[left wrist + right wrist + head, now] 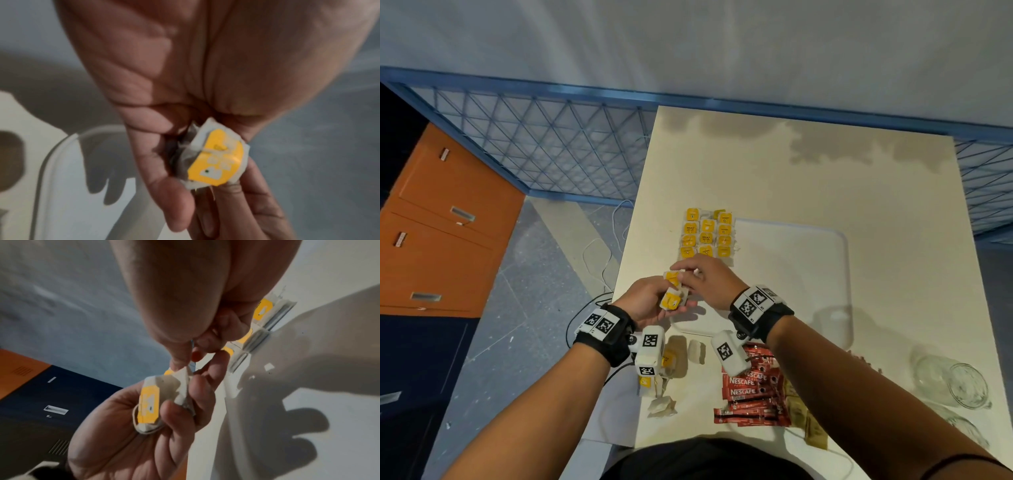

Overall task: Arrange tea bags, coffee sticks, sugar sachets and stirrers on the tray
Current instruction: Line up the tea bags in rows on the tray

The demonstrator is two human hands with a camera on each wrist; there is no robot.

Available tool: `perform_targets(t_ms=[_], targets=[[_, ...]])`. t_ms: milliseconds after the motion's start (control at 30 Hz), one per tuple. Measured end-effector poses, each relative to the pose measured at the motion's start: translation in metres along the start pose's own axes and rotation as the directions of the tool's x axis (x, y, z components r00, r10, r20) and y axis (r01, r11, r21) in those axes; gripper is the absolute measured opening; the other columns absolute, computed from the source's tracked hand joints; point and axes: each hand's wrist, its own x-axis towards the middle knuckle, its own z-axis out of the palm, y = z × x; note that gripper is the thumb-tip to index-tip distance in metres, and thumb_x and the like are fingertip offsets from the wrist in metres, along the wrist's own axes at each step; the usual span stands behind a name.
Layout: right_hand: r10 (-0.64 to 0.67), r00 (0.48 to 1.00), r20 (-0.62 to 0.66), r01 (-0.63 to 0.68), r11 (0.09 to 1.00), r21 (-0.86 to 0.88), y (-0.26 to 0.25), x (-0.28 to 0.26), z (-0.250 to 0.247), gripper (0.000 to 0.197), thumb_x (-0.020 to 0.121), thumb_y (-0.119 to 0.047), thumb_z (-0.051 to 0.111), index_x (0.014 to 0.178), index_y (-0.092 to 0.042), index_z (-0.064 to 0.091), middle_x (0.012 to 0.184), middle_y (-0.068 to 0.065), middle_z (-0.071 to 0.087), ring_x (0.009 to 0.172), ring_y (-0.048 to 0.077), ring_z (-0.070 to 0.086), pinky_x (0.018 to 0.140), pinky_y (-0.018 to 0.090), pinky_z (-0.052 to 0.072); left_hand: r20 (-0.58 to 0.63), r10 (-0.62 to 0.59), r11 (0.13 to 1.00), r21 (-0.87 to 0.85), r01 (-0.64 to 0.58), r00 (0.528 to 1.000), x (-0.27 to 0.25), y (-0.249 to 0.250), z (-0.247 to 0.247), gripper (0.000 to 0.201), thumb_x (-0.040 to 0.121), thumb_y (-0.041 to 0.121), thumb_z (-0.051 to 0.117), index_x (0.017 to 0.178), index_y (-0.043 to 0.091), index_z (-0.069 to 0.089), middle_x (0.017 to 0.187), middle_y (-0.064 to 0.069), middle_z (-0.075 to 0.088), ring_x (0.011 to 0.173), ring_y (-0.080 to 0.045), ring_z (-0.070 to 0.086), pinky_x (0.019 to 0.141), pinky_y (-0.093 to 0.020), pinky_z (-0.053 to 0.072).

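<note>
Both hands' grip clamps tea bags [671, 301] over the cream table [791, 178] beside orange drawers [441, 219].

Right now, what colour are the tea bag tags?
Yellow, clearest on the tea bag in the left wrist view.

Orange cabinet [441, 219] (left); glass jars [959, 380] right
</note>
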Motion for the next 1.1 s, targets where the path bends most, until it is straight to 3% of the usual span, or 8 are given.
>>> perform_targets(t_ms=[100, 233, 400, 500, 667, 833, 1000, 1100], targets=[[-0.024, 0.999, -0.031, 0.023, 0.999, -0.031, 0.001, -0.009, -0.001, 0.017, 0.097, -0.028, 0.067, 0.107, -0.018, 0.075, 0.103, 0.0, 0.064, 0.093, 0.013, 0.058, 0.081, 0.028, 0.044, 0.014, -0.01, 0.999, 0.033, 0.009, 1.0, 0.001, 0.0, -0.001, 0.024, 0.094, -0.004, 0.043, 0.105, -0.011, 0.063, 0.096, -0.029, 0.069, 0.077, -0.033, 0.074, 0.061, -0.028, 0.061], [0.034, 0.995, -0.093, -0.031, 0.999, 0.039, 0.007, -0.017, 0.0, 0.006, 0.095, -0.033, 0.068, 0.096, -0.027, 0.07, 0.101, -0.004, 0.068, 0.089, 0.013, 0.061, 0.081, 0.033, 0.05, 0.049, -0.043, 0.996, 0.075, 0.039, 0.998, 0.001, -0.002, -0.002, 0.029, 0.093, -0.001, 0.044, 0.104, -0.008, 0.07, 0.103, -0.028, 0.069, 0.083, -0.031, 0.073, 0.063, -0.026, 0.061], [0.115, 0.975, -0.191, -0.087, 0.985, 0.146, 0.017, -0.02, -0.013, 0.006, 0.096, -0.036, 0.064, 0.092, -0.032, 0.063, 0.089, -0.011, 0.069, 0.062, 0.011, 0.064, 0.057, 0.028, 0.047, 0.048, -0.078, 0.992, 0.099, 0.073, 0.996, 0.002, -0.004, -0.005, 0.039, 0.085, 0.0, 0.048, 0.119, -0.004, 0.065, 0.113, -0.023, 0.07, 0.079, -0.026, 0.071, 0.056, -0.022, 0.057], [0.143, 0.952, -0.271, -0.104, 0.983, 0.151, 0.026, -0.018, -0.025, 0.006, 0.097, -0.036, 0.065, 0.098, -0.03, 0.062, 0.093, -0.006, 0.068, 0.067, 0.009, 0.062, 0.056, 0.025, 0.046, 0.012, -0.091, 0.991, 0.102, 0.089, 0.996, 0.006, -0.003, -0.006, 0.05, 0.068, 0.0, 0.05, 0.113, 0.001, 0.07, 0.111, -0.022, 0.062, 0.073, -0.024, 0.06, 0.048, -0.021, 0.05], [0.121, 0.961, -0.249, -0.13, 0.991, -0.021, 0.047, -0.016, -0.043, 0.009, 0.097, -0.028, 0.065, 0.103, -0.022, 0.065, 0.096, -0.002, 0.068, 0.077, 0.012, 0.059, 0.07, 0.026, 0.043, -0.04, -0.055, 0.998, 0.028, 0.057, 0.998, 0.01, -0.002, -0.004, 0.062, 0.08, -0.022, 0.022, 0.133, -0.007, 0.049, 0.079, -0.01, 0.055, 0.069, -0.021, 0.06, 0.046, -0.02, 0.049], [0.182, 0.956, -0.231, -0.229, 0.953, -0.197, 0.068, -0.013, -0.044, 0.009, 0.097, -0.026, 0.064, 0.103, -0.019, 0.067, 0.098, 0.003, 0.069, 0.09, 0.024, 0.063, 0.074, 0.033, 0.046, -0.074, -0.049, 0.998, 0.031, 0.052, 0.996, 0.017, -0.005, -0.008, 0.046, 0.089, -0.021, 0.035, 0.123, 0.0, 0.058, 0.089, -0.016, 0.068, 0.082, -0.025, 0.069, 0.063, -0.025, 0.06], [0.21, 0.93, -0.301, -0.3, 0.907, -0.295, 0.069, -0.006, -0.041, 0.009, 0.098, -0.031, 0.059, 0.103, -0.026, 0.064, 0.095, 0.002, 0.07, 0.085, 0.026, 0.065, 0.073, 0.035, 0.052, -0.052, -0.032, 0.999, 0.038, 0.034, 0.998, 0.018, -0.007, -0.002, 0.031, 0.095, -0.015, 0.045, 0.112, 0.005, 0.061, 0.085, -0.01, 0.074, 0.073, -0.02, 0.073, 0.058, -0.027, 0.061], [0.204, 0.925, -0.32, -0.306, 0.898, -0.316, 0.065, -0.003, -0.04, 0.014, 0.098, -0.031, 0.059, 0.109, -0.024, 0.065, 0.097, 0.003, 0.072, 0.087, 0.027, 0.066, 0.075, 0.034, 0.053, -0.078, -0.011, 1.0, 0.013, 0.012, 0.997, 0.022, -0.011, -0.002, 0.027, 0.095, -0.01, 0.051, 0.116, 0.004, 0.059, 0.087, -0.014, 0.062, 0.06, -0.022, 0.061, 0.052, -0.025, 0.055]])
